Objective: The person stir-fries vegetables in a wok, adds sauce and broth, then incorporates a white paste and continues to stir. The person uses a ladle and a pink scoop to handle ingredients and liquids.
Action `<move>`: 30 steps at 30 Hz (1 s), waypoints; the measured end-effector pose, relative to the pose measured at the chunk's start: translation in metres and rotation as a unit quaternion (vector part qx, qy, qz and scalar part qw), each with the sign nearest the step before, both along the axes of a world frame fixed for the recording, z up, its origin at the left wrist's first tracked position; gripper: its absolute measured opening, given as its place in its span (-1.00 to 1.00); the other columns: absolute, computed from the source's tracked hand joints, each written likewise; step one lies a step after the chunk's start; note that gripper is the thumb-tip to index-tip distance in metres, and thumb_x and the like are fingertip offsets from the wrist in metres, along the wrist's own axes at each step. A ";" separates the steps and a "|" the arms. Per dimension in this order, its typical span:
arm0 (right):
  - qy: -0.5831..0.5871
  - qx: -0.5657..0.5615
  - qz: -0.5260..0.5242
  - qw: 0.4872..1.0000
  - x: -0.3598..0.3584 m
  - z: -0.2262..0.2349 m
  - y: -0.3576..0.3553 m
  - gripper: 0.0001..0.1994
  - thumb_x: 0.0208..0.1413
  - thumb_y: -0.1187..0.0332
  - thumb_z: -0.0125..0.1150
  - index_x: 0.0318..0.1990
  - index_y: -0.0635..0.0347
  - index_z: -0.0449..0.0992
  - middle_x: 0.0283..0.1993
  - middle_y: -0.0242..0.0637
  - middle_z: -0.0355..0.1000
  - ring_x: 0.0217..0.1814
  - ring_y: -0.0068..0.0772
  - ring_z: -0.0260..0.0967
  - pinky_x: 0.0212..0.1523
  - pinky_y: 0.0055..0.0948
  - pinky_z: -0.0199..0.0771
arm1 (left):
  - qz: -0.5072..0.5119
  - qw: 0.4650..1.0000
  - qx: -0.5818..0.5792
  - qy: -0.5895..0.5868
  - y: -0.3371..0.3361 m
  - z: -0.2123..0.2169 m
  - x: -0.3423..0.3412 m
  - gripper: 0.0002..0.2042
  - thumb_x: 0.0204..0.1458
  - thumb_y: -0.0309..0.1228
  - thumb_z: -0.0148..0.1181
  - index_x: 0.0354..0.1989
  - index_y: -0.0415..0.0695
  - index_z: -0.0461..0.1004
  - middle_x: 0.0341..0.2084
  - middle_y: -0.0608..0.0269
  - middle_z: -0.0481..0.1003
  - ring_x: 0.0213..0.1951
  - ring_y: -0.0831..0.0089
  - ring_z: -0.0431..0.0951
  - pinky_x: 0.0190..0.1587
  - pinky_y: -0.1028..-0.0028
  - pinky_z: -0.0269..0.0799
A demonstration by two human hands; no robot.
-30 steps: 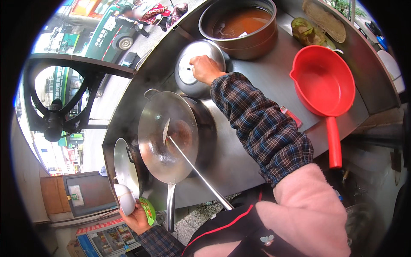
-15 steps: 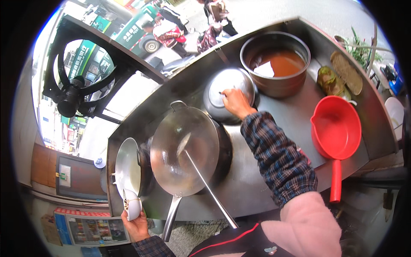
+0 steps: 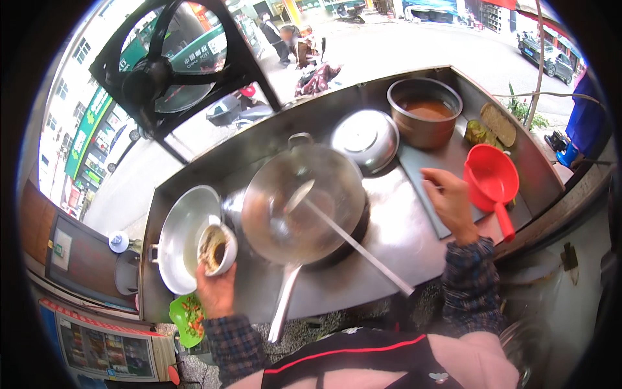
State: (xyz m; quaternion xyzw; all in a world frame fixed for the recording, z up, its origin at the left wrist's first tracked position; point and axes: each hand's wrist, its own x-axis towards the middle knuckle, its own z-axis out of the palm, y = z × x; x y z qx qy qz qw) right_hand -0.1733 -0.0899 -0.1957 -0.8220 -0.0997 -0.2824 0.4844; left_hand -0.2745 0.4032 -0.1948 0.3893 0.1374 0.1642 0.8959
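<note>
My left hand [image 3: 217, 292] grips a white bowl [image 3: 230, 259], tilted, with dark sauce and some residue inside. The bowl is held over the near edge of a wide, shallow metal pan [image 3: 170, 259]. To its right sits a large wok [image 3: 265, 227] with a long metal handle, and a long-handled ladle [image 3: 350, 240] rests in it. My right hand [image 3: 450, 201] hovers above the counter between the wok and a red plastic dipper [image 3: 495, 172]. Its fingers are curled in, and I see nothing in them. A domed metal lid [image 3: 369, 139] lies beyond, apart from that hand.
A deep pot of reddish-brown liquid [image 3: 424, 129] stands at the back right, near leafy food [image 3: 478, 134] and a brown oblong item [image 3: 499, 124]. A green dish of chopped vegetables [image 3: 188, 321] is below the pan. A black fan frame [image 3: 152, 78] rises at the left. People and vehicles are outside.
My right hand has let go of the lid's knob and drawn back toward the near right. My left hand has brought the bowl over the shallow pan's rim. The view has shifted.
</note>
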 end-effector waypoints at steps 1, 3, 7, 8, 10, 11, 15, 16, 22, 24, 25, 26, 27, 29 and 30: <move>0.020 -0.017 -0.037 0.999 -0.030 0.001 0.005 -0.80 0.06 0.52 0.21 -0.14 0.36 0.54 -0.22 -0.04 0.54 -0.30 -0.26 0.52 -0.27 -0.44 0.51 | -0.026 0.999 -0.020 -0.005 0.008 -0.006 0.002 -0.47 0.12 -0.27 0.13 0.24 -0.19 0.19 0.15 0.00 0.34 0.15 0.06 0.39 0.09 -0.01 0.48; 0.043 0.010 -0.073 0.996 -0.086 0.000 0.022 -0.81 0.08 0.54 0.20 -0.14 0.35 0.55 -0.28 -0.15 0.54 -0.29 -0.41 0.48 -0.24 -0.50 0.46 | -0.081 0.995 -0.059 -0.015 0.023 -0.018 0.008 -0.44 0.11 -0.33 0.15 0.27 -0.20 0.15 0.21 -0.02 0.27 0.22 0.04 0.30 0.16 -0.06 0.39; 0.144 0.087 -0.144 0.975 -0.178 -0.013 0.064 -0.83 0.17 0.52 0.15 -0.11 0.37 0.56 -0.26 -0.31 0.54 -0.32 -0.62 0.43 -0.33 -0.65 0.41 | -0.156 0.987 -0.026 -0.019 0.042 -0.034 0.006 -0.50 0.13 -0.37 0.13 0.23 -0.23 0.20 0.15 0.03 0.34 0.17 0.13 0.38 0.15 0.03 0.43; 0.144 0.090 -0.146 0.975 -0.194 -0.016 0.075 -0.82 0.18 0.51 0.15 -0.10 0.36 0.56 -0.26 -0.31 0.54 -0.32 -0.63 0.43 -0.33 -0.65 0.42 | -0.141 0.990 -0.013 0.020 0.045 -0.034 0.004 -0.50 0.13 -0.36 0.13 0.23 -0.23 0.20 0.14 0.03 0.35 0.15 0.13 0.40 0.11 0.06 0.47; 0.174 0.109 -0.166 0.965 -0.223 -0.022 0.094 -0.82 0.20 0.48 0.16 -0.08 0.33 0.56 -0.24 -0.33 0.54 -0.31 -0.65 0.42 -0.34 -0.66 0.42 | -0.164 0.986 0.009 0.029 0.050 -0.033 0.001 -0.49 0.12 -0.36 0.13 0.23 -0.23 0.20 0.12 0.02 0.37 0.12 0.13 0.44 0.07 0.12 0.53; 0.177 0.108 -0.158 0.965 -0.236 -0.024 0.102 -0.82 0.20 0.49 0.16 -0.08 0.33 0.56 -0.25 -0.34 0.54 -0.31 -0.65 0.42 -0.33 -0.66 0.41 | -0.179 0.983 0.016 0.025 0.051 -0.033 0.000 -0.49 0.11 -0.36 0.14 0.22 -0.24 0.21 0.11 0.03 0.38 0.11 0.14 0.45 0.06 0.14 0.54; 0.211 0.115 -0.127 0.962 -0.272 -0.025 0.134 -0.82 0.16 0.54 0.16 -0.10 0.33 0.56 -0.25 -0.34 0.53 -0.31 -0.62 0.42 -0.31 -0.65 0.41 | -0.212 0.977 0.030 0.015 0.051 -0.035 -0.012 -0.49 0.10 -0.37 0.14 0.22 -0.24 0.21 0.11 0.04 0.39 0.10 0.17 0.46 0.05 0.19 0.55; 0.217 0.104 -0.121 0.963 -0.280 -0.027 0.142 -0.83 0.14 0.54 0.17 -0.12 0.33 0.57 -0.27 -0.32 0.53 -0.31 -0.61 0.43 -0.31 -0.64 0.42 | -0.219 0.975 0.027 0.000 0.049 -0.036 -0.016 -0.48 0.09 -0.38 0.14 0.23 -0.24 0.21 0.10 0.03 0.39 0.11 0.19 0.45 0.05 0.20 0.55; 0.207 0.014 -0.052 0.977 -0.315 -0.071 0.174 -0.83 0.06 0.50 0.21 -0.19 0.31 0.58 -0.33 -0.13 0.55 -0.33 -0.35 0.54 -0.29 -0.47 0.50 | -0.267 0.961 0.053 -0.049 0.021 -0.005 -0.038 -0.44 0.11 -0.37 0.11 0.27 -0.28 0.14 0.18 0.00 0.32 0.19 0.19 0.36 0.26 0.16 0.30; 0.204 0.010 -0.041 0.978 -0.341 -0.087 0.179 -0.82 0.05 0.48 0.22 -0.17 0.30 0.58 -0.32 -0.13 0.55 -0.34 -0.35 0.53 -0.31 -0.48 0.50 | -0.333 0.938 0.065 -0.073 -0.001 0.010 -0.053 -0.39 0.14 -0.30 0.10 0.32 -0.28 0.07 0.24 -0.04 0.25 0.24 0.15 0.30 0.32 0.14 0.18; 0.208 0.019 -0.029 0.978 -0.352 -0.094 0.184 -0.82 0.05 0.46 0.23 -0.19 0.30 0.59 -0.31 -0.12 0.55 -0.34 -0.32 0.53 -0.32 -0.47 0.49 | -0.355 0.928 0.081 -0.083 -0.008 0.019 -0.059 -0.37 0.16 -0.27 0.09 0.34 -0.28 0.04 0.27 -0.05 0.21 0.27 0.14 0.26 0.34 0.12 0.14; 0.219 0.038 -0.030 0.974 -0.366 -0.097 0.186 -0.84 0.04 0.45 0.20 -0.23 0.29 0.59 -0.28 -0.07 0.54 -0.29 -0.14 0.54 -0.25 -0.33 0.52 | -0.326 0.938 0.101 -0.069 -0.022 0.017 -0.064 -0.36 0.17 -0.22 0.09 0.34 -0.27 0.04 0.26 -0.04 0.21 0.28 0.14 0.24 0.35 0.13 0.12; 0.236 0.056 -0.057 0.969 -0.379 -0.100 0.186 -0.84 0.04 0.45 0.20 -0.23 0.30 0.59 -0.27 -0.07 0.54 -0.29 -0.14 0.54 -0.26 -0.33 0.52 | -0.364 0.917 0.115 -0.114 -0.035 0.013 -0.073 -0.37 0.17 -0.22 0.08 0.33 -0.29 0.06 0.27 -0.02 0.21 0.29 0.15 0.23 0.34 0.14 0.13; 0.287 0.093 -0.087 0.950 -0.404 -0.102 0.182 -0.83 0.05 0.45 0.20 -0.22 0.31 0.59 -0.27 -0.07 0.55 -0.30 -0.16 0.54 -0.27 -0.35 0.52 | -0.417 0.898 0.089 -0.110 -0.058 0.008 -0.083 -0.43 0.18 -0.27 0.06 0.28 -0.34 0.12 0.24 -0.01 0.24 0.26 0.17 0.27 0.32 0.15 0.16; 0.279 0.101 -0.106 0.949 -0.416 -0.101 0.179 -0.83 0.05 0.45 0.20 -0.21 0.31 0.59 -0.26 -0.07 0.55 -0.30 -0.17 0.54 -0.27 -0.36 0.51 | -0.415 0.903 0.078 -0.079 -0.074 0.003 -0.092 -0.45 0.16 -0.33 0.08 0.27 -0.35 0.13 0.21 -0.01 0.28 0.22 0.18 0.31 0.27 0.17 0.24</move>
